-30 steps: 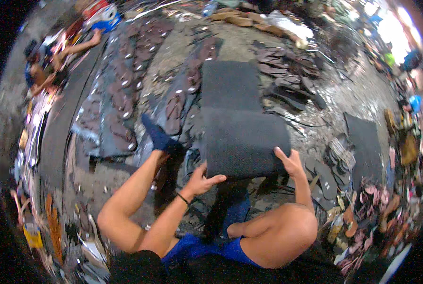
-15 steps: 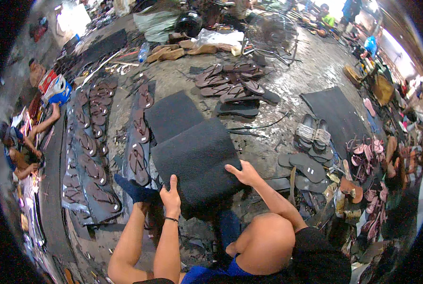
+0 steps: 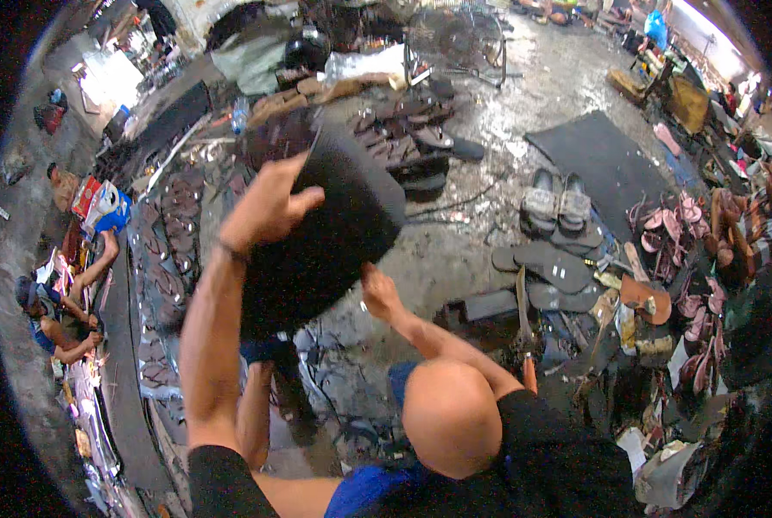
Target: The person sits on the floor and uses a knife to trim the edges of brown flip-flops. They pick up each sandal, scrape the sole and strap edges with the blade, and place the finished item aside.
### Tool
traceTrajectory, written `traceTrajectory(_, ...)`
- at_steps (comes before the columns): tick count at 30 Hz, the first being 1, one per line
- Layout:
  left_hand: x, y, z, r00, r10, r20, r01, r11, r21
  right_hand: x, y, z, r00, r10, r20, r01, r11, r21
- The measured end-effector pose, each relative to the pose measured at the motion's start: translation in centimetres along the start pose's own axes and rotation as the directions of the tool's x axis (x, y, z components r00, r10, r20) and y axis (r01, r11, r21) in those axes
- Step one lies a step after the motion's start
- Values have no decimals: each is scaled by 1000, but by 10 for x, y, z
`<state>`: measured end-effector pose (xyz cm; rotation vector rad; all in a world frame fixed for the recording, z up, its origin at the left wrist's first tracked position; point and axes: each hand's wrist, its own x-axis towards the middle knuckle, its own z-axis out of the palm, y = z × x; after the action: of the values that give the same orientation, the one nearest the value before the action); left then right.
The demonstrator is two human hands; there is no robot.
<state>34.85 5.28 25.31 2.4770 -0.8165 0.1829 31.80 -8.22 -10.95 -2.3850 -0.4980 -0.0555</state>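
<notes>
A black rubber sheet [image 3: 330, 237] is held up in front of me, tilted and slightly blurred. My left hand [image 3: 269, 205] grips its upper left edge, with the thumb lying over the sheet's face. At the lower right edge, my right hand [image 3: 382, 293] is closed on the sheet; some of its fingers are hidden. Behind the raised sheet lie dark brown sandals [image 3: 403, 121], partly covered by it. More brown sandals [image 3: 166, 246] lie in rows to my left.
A knife [image 3: 528, 367] with a wooden handle lies right of my knee, near black soles [image 3: 554, 268] and grey slide sandals [image 3: 559, 203]. Another black sheet [image 3: 602, 160] covers the floor at far right. A fan [image 3: 457, 43] stands at the back. Another person [image 3: 58, 315] sits at left.
The sheet has been lifted and tilted up, away from the floor. My left hand has moved up and left along with it; my right hand has shifted left. The view has shifted slightly.
</notes>
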Motion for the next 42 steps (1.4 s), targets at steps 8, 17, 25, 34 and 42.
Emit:
traceTrajectory(8, -22, -84, 135, 996, -92, -4, 73, 764, 641, -67, 58, -132, 903, 361, -232, -370, 929, 7)
traceTrajectory(17, -60, -70, 333, 995, -89, -40, 96, 823, 561, -320, 129, -161, 708, 489, -509, -676, 679, -287)
traceTrajectory(25, -210, -24, 341, 899, -403, -172, 403, 914, -35, -302, 124, -173, 553, 785, -279, -582, 604, 544)
traceTrajectory(34, -349, -20, 328, -79, -993, -93, 785, -4, -620, -211, 103, -138, 626, 731, 270, -593, 222, 774)
traceTrajectory(42, -365, -33, 325, -26, -998, 58, 638, -62, -768, -269, 135, -132, 761, 647, 46, -590, 661, 464)
